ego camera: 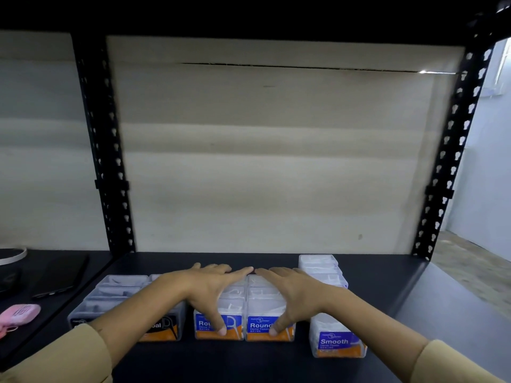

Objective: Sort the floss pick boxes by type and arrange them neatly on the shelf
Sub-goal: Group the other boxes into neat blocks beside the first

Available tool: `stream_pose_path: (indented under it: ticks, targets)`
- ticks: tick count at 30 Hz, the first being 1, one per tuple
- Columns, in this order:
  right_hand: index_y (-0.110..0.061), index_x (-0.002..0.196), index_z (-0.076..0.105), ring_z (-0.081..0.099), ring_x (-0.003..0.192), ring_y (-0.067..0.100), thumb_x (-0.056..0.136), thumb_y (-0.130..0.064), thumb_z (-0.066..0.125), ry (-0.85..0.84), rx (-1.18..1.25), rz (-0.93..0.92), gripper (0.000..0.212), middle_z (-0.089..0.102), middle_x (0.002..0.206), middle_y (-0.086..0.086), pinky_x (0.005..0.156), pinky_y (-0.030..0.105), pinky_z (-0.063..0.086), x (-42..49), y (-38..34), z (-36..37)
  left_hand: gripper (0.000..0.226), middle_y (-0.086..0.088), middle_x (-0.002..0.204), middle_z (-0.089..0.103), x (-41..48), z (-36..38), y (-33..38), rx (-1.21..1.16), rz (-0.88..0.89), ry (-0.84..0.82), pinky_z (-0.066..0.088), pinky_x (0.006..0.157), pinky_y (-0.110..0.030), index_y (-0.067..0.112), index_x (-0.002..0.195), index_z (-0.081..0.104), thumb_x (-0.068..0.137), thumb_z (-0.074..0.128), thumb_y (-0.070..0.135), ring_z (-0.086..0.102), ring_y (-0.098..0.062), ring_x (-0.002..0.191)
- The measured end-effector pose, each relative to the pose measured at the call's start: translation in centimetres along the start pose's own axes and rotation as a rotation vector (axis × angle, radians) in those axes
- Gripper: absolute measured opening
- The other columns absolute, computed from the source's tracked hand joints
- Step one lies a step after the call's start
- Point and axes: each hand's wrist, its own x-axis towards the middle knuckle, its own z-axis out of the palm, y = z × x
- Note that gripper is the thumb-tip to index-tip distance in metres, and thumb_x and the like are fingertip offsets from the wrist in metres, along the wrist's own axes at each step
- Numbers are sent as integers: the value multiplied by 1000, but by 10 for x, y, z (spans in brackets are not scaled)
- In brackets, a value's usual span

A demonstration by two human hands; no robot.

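Head view: shelf (276,363) fills the frame. The cardboard back panel (276,161) closes the rear, so boxes can only go in from the front.

Three groups on the board:
- Black-label boxes (116,288) at 8 o'clock, two files running front to back. Label is partly behind the left forearm, "…oal" readable, probably charcoal.
- Round boxes (257,326) at 6 o'clock, two files touching side by side, near the black-label group; the left forearm hides the junction.
- Right side is looser. The Smooth box (336,338) at 4 o'clock stands further forward than the others. Clear boxes (320,269) sit behind it toward 3 o'clock. No labels visible on those, so type unknown.

Left hand (213,294) lies on the left Round file, right hand (290,294) on the right one. Fingers (237,273) are straight, pressed together and flat over the lids. The tips of both hands nearly meet at the rear of the files. Thumbs (221,328) press on the front labels. Nothing is lifted.

My read: squaring up. Each hand clamps its file front to back to close gaps, and working both at once keeps the two files flush. Round looks done bar this. The Smooth group probably comes next and needs pulling into line.

Phone (60,275) and pink case (19,313) at 9 o'clock sit outside the bay, not involved.
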Motion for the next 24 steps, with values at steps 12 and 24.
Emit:
stream_pose_path:
  ticks: [12, 24]
  targets:
    - [-24, 141, 37, 36, 136, 13, 92, -36, 53, 229, 186, 184, 53, 39, 148, -4, 112, 27, 29, -71, 45, -3, 56, 8, 138, 47, 3, -23, 69, -273, 232, 379, 42, 104, -32, 38, 139, 39, 87, 60, 44, 44, -8, 124]
    - [-17, 129, 53, 47, 123, 20, 94, -12, 44, 245, 160, 338, 36, 49, 136, 4, 100, 27, 38, -72, 100, 4, 82, -1, 144, 37, 36, -2, 153, -24, 287, 305, 32, 107, -39, 28, 146, 27, 79, 61, 59, 34, -21, 130]
